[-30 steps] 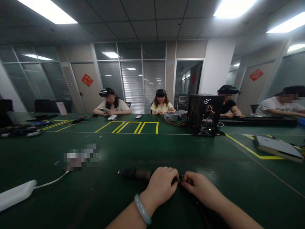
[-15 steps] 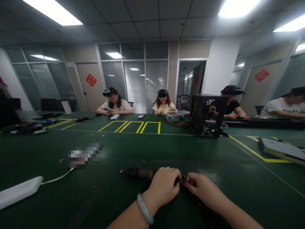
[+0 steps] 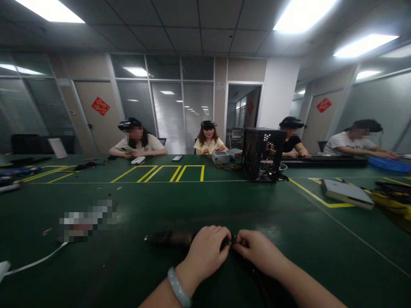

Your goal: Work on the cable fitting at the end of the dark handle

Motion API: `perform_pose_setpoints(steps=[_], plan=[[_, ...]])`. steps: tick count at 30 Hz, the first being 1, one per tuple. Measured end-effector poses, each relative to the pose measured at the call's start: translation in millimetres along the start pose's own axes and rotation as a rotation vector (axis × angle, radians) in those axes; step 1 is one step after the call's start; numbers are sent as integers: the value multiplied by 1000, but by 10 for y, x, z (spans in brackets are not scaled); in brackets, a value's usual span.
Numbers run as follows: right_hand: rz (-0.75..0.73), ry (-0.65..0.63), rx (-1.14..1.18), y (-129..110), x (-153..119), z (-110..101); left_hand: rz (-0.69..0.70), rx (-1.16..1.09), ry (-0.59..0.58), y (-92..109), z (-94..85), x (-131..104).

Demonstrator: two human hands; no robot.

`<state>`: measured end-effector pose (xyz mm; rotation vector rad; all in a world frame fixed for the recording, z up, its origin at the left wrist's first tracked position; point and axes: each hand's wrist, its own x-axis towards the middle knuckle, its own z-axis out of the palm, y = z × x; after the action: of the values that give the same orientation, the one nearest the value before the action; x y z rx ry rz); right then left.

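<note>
A dark cylindrical tool that looks like an electric screwdriver lies on the green table, its metal tip pointing left. My left hand, with a pale bangle at the wrist, is wrapped over the tool's rear end. Just right of it, my right hand has its thumb and fingers pinched on a small dark cable plug at the tool's end. A dark cable runs down under my right forearm. Whether plug and tool are joined is hidden by my fingers.
A black computer case and a grey power supply stand across the table. To the right lies a flat silver box. A white cable leads to a blurred object at left. Several people sit opposite.
The view has turned right, so the table's things sit further left. Both hands keep their grip at the tool's rear end, with only slight finger movement.
</note>
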<state>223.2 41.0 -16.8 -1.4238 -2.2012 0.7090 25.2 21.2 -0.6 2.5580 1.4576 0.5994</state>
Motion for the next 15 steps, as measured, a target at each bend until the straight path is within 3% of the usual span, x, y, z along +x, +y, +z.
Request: perform_pose_setpoints(steps=[15], plan=[[-7, 28, -10, -4, -16, -13, -25, -43, -9, -29, 33, 26]])
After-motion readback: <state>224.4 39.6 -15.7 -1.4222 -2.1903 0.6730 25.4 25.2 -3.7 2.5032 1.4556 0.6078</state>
